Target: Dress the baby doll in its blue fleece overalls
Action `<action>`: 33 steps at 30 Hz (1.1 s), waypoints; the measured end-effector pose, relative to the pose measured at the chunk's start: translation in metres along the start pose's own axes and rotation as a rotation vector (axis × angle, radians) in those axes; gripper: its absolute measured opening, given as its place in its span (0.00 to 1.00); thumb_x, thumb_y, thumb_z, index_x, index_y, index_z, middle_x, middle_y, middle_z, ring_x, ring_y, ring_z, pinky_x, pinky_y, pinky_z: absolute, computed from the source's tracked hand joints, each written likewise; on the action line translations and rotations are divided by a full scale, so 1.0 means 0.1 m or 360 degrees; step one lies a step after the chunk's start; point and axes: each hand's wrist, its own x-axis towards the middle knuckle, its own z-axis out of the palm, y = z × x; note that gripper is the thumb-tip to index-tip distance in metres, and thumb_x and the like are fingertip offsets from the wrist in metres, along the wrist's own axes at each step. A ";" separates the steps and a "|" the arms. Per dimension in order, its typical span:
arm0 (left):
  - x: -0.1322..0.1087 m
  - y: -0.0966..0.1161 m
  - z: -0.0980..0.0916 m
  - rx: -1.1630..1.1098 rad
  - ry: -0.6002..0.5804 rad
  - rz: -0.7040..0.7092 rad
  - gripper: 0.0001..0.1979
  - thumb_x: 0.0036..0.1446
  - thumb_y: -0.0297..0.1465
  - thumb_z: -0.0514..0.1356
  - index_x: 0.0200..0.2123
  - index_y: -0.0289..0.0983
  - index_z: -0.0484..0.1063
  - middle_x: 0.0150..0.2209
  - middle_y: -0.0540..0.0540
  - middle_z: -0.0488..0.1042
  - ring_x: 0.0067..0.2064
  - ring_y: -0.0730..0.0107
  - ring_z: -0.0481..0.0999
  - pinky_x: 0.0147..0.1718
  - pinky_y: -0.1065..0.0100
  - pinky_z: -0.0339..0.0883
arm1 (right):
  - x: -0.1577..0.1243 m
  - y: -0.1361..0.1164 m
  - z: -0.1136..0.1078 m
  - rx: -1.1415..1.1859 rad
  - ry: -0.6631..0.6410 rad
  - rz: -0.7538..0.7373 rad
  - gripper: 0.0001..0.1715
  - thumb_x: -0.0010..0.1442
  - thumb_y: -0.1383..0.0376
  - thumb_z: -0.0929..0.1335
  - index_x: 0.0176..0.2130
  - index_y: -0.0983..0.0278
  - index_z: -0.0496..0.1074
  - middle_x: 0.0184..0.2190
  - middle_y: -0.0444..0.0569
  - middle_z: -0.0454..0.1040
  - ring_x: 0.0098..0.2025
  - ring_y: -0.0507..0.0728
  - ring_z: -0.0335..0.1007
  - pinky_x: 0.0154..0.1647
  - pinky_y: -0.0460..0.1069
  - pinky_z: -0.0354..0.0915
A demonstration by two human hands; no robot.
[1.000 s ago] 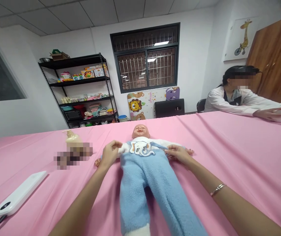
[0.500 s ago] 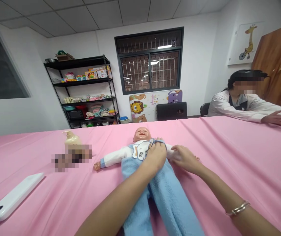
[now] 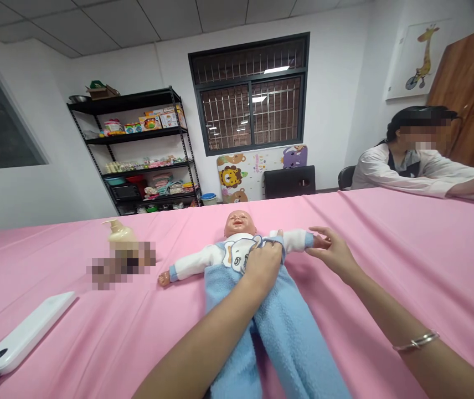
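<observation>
A baby doll (image 3: 240,223) lies on its back on the pink cloth, head away from me. Blue fleece overalls (image 3: 237,310) with a white animal face on the bib cover it, over a white long-sleeved top with blue cuffs. My left hand (image 3: 264,261) is closed on the upper edge of the overalls, by the doll's shoulder on my right. Around the doll's small hand, just past the blue cuff, the thumb and fingers of my right hand (image 3: 337,256) are closed. That doll arm is stretched out sideways. The other doll arm (image 3: 189,266) rests on the cloth.
On the left stand a cream pump bottle (image 3: 121,233), partly behind a blurred patch, and a white power bank (image 3: 25,332) with a cable. Across the pink-covered table (image 3: 420,266), a person (image 3: 403,160) sits at the far right. Black shelving (image 3: 137,133) is against the back wall.
My right hand has slid outward from the doll's sleeve to its hand, and that arm is now raised and straighter. My left hand stays on the overalls. The view has shifted slightly.
</observation>
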 end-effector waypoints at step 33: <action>-0.07 0.14 -0.22 0.0066 -0.0065 0.0073 0.10 0.57 0.25 0.49 0.40 0.30 0.67 0.36 0.36 0.71 0.41 0.57 0.70 0.35 0.61 0.64 | 0.09 -0.38 0.46 -0.0203 -0.0406 0.0409 0.09 0.45 0.68 0.61 0.27 0.66 0.70 0.15 0.43 0.67 0.20 0.49 0.62 0.22 0.44 0.57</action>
